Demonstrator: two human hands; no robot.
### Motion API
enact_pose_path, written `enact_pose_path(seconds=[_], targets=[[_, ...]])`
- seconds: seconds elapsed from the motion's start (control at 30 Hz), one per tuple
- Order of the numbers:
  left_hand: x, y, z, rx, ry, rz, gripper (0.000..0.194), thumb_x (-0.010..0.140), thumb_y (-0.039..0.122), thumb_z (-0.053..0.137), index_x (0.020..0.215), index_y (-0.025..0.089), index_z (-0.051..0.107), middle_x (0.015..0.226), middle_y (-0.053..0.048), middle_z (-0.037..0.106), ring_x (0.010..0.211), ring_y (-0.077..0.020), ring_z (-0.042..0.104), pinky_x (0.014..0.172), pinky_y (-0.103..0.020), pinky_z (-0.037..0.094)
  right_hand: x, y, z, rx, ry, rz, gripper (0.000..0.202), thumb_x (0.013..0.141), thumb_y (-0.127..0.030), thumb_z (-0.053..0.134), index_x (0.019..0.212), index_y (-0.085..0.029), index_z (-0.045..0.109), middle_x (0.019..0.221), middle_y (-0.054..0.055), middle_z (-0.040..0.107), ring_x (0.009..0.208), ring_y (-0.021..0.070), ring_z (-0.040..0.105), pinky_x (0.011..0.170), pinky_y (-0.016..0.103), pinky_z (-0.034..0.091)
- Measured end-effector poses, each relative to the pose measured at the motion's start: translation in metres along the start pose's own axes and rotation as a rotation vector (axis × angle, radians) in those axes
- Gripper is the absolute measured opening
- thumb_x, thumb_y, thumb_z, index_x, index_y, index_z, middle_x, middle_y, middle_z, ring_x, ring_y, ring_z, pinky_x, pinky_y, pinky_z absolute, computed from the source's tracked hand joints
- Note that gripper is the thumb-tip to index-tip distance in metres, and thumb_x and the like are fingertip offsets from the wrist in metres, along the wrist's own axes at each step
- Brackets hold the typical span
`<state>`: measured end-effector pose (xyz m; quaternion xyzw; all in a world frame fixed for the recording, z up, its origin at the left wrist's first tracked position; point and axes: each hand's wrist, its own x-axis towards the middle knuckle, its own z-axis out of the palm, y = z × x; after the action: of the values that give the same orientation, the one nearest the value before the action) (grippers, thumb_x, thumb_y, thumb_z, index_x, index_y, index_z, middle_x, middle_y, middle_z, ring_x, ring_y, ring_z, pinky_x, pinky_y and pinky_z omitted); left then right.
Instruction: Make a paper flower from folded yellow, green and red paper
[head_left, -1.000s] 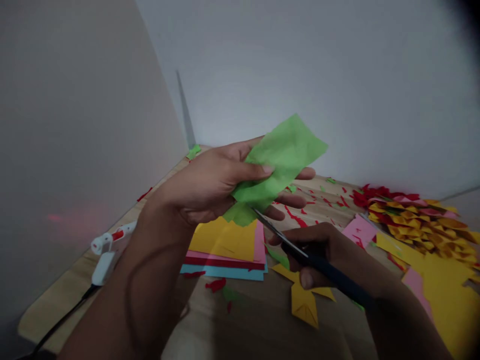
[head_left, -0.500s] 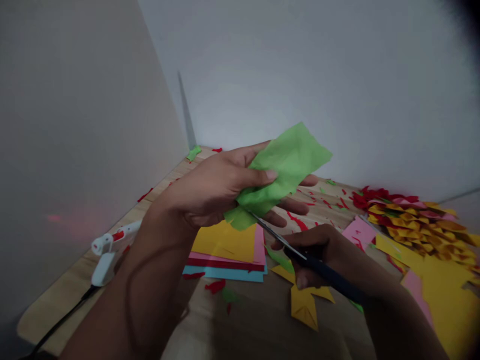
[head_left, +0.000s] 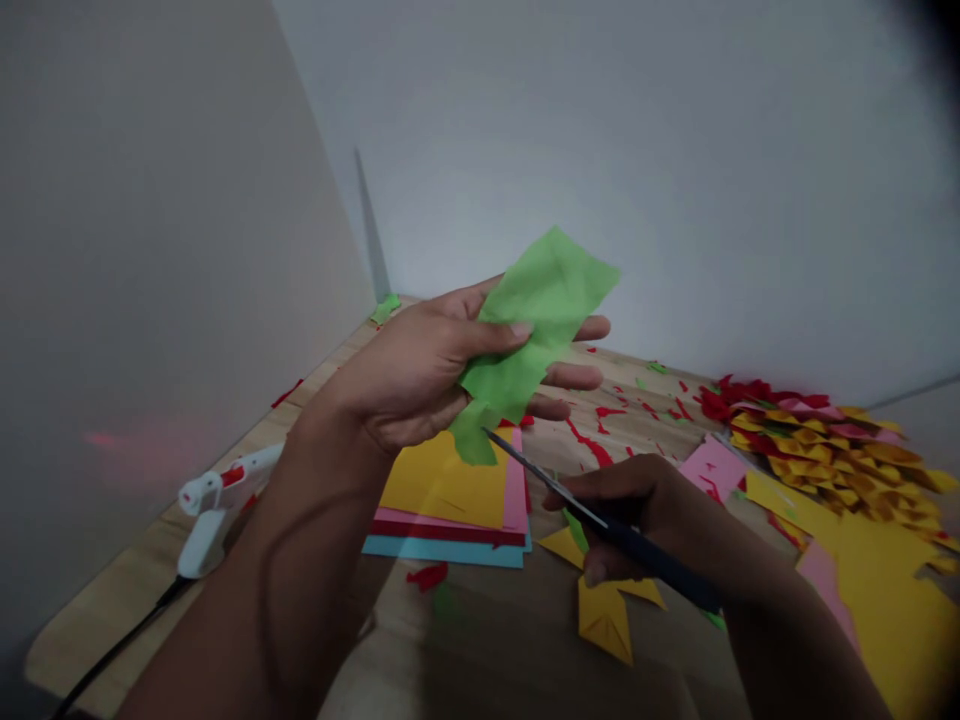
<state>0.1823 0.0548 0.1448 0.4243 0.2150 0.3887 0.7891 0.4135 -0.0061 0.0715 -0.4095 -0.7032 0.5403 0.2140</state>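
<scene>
Head view: my left hand (head_left: 409,375) pinches the green paper (head_left: 555,290) under its thumb, other fingers spread. My right hand (head_left: 667,500) grips the scissors (head_left: 660,568), tips at the paper's 7 o'clock edge. Cut appears partial: lower flap (head_left: 474,445) seemingly attached. Folded-paper pile (head_left: 832,460): 4 o'clock.

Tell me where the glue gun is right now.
The glue gun lies in the head view at the left, on the table near its left edge, just left of the left forearm, with a black cord running from its handle.
</scene>
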Motion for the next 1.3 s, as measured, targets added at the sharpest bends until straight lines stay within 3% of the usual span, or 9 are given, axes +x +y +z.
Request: enact_pose_path(seconds=[0.17,0.3,0.43,0.53,0.7,0.87,1.03,1.17,1.3], targets=[[0.007,0.0,-0.006,-0.042,0.101,0.121,0.052,0.096,0.003,0.029,0.139,0.015,0.054,0.125,-0.011,0.072,0.128,-0.0359,0.057,0.103,-0.057,0.048,-0.005,-0.001,-0.001,0.002,-0.047,0.063,0.036,0.074,-0.039,0.084,0.105,-0.022,0.078,0.06,-0.006,0.051,0.053,0.0078,0.035,0.047,0.021,0.029],[0.02,-0.007,-0.016,-0.137,0.165,0.261,0.051,0.096,0.007,0.036,0.143,0.019,0.05,0.135,-0.007,0.066,0.134,-0.0315,0.053,0.111,-0.053,0.044,-0.012,-0.009,0.008,-0.118,0.032,0.134,0.048,0.071,-0.039,0.084,0.115,-0.026,0.071,0.093,0.002,0.07,0.081,0.0185,0.062,0.071,0.029,0.05],[0.031,-0.014,-0.021,-0.189,0.136,0.237,0.05,0.099,0.017,0.037,0.148,0.022,0.045,0.14,-0.006,0.063,0.134,-0.0304,0.054,0.114,-0.053,0.042,-0.02,-0.006,0.033,-0.555,0.177,0.276,0.051,0.073,-0.023,0.075,0.123,-0.028,0.068,0.116,0.009,0.068,0.109,0.0324,0.061,0.094,0.049,0.048],[0.035,-0.018,-0.02,-0.191,0.117,0.184,0.049,0.1,0.022,0.04,0.148,0.019,0.046,0.138,-0.009,0.064,0.131,-0.0307,0.057,0.114,-0.051,0.042,-0.027,0.005,0.062,-0.669,0.115,0.311,0.061,0.071,-0.013,0.065,0.13,-0.028,0.065,0.122,0.011,0.066,0.116,0.0348,0.058,0.1,0.053,0.045],[0.037,-0.033,-0.008,-0.215,-0.028,0.085,0.046,0.098,0.018,0.043,0.143,0.013,0.053,0.142,-0.012,0.06,0.127,-0.0321,0.06,0.114,-0.05,0.042,-0.035,0.031,0.113,-0.586,0.016,0.32,0.067,0.074,-0.018,0.068,0.14,-0.026,0.057,0.128,0.014,0.063,0.12,0.0353,0.056,0.101,0.05,0.048],[0.032,-0.065,0.007,-0.176,-0.02,-0.009,0.043,0.097,0.014,0.043,0.137,0.01,0.057,0.141,-0.015,0.061,0.121,-0.0319,0.064,0.11,-0.05,0.045,-0.055,0.046,0.137,-0.544,0.215,0.285,0.06,0.076,-0.017,0.067,0.134,-0.028,0.061,0.125,0.012,0.064,0.12,0.0345,0.056,0.102,0.052,0.048],[0.02,-0.086,0.006,-0.322,0.229,0.0,0.046,0.102,0.024,0.036,0.144,0.015,0.051,0.141,-0.011,0.062,0.128,-0.0267,0.06,0.111,-0.043,0.046,-0.082,0.054,0.134,-0.201,0.45,0.326,0.076,0.067,-0.015,0.07,0.14,-0.025,0.052,0.131,0.013,0.059,0.121,0.0313,0.056,0.103,0.045,0.047],[0.004,-0.084,0.018,-0.325,0.295,-0.033,0.047,0.102,0.026,0.036,0.145,0.012,0.05,0.138,-0.012,0.064,0.131,-0.0265,0.057,0.114,-0.042,0.044,-0.079,0.046,0.119,0.277,0.428,0.286,0.061,0.065,-0.035,0.08,0.121,-0.025,0.059,0.115,0.01,0.064,0.103,0.0281,0.063,0.089,0.04,0.052],[-0.015,-0.081,0.041,-0.212,0.32,-0.034,0.043,0.1,0.027,0.045,0.135,0.008,0.06,0.134,-0.013,0.066,0.133,-0.028,0.055,0.118,-0.041,0.038,-0.064,0.034,0.113,0.44,0.401,0.195,0.055,0.061,-0.051,0.085,0.102,-0.022,0.062,0.085,0.003,0.061,0.083,0.0212,0.06,0.078,0.035,0.049]])
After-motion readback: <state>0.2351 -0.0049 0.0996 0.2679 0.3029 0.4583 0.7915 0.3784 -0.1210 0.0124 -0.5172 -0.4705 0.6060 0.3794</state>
